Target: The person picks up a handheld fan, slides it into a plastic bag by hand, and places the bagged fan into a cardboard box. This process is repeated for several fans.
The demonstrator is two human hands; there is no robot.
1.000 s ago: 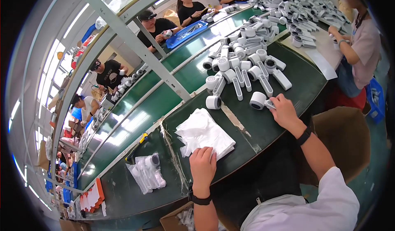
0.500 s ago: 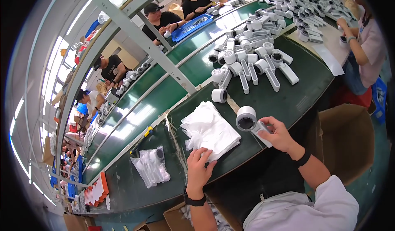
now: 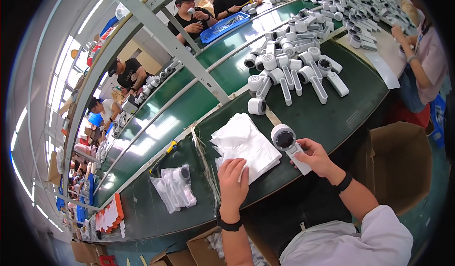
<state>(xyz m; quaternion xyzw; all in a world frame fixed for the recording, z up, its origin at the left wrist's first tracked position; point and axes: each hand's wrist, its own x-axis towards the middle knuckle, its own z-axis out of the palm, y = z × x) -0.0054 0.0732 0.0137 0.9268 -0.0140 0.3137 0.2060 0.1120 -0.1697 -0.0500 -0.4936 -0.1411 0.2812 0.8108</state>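
A yellow-and-black cutter (image 3: 172, 147) lies left, a blue tray (image 3: 226, 30) farther off.

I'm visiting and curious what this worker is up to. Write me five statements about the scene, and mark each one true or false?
1. The right hand holds a white handheld device. True.
2. The left hand rests on a cardboard box. False: the left hand is at the near edge of a white plastic stack.
3. A clear bag with items inside lies to the left of the left hand. True.
4. Only one of the person's wrists has a band. False: dark bands are on both wrists.
5. A pile of similar devices lies on the bench, beyond the right hand. True.
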